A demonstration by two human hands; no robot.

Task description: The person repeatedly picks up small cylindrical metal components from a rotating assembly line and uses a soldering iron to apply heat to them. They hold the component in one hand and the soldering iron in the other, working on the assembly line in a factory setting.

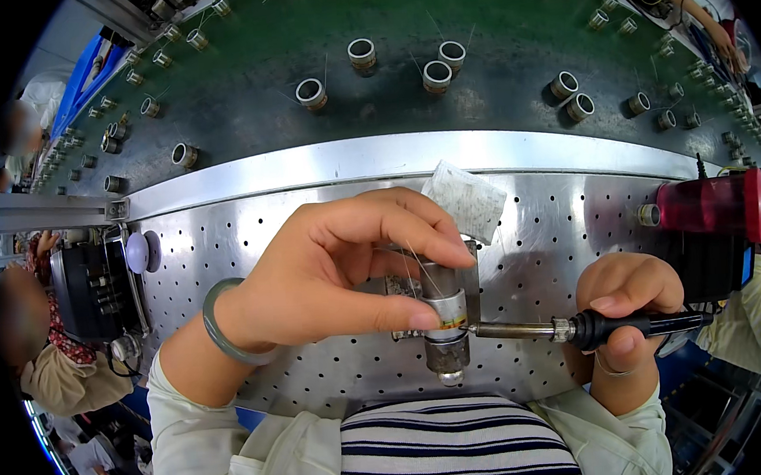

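Pinching the upright small metal cylinder (445, 308) between thumb and fingers (416, 235), the left hand (330, 272) holds it above the perforated tabletop (222, 240); the right hand (628, 308), closed on the soldering iron (572, 330), points it leftward, its tip touching the cylinder's right side.

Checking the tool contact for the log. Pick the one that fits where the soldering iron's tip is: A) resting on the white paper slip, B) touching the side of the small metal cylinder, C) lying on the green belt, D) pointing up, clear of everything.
B: the right hand holds the soldering iron level, its tip against the metal cylinder pinched in the left hand.
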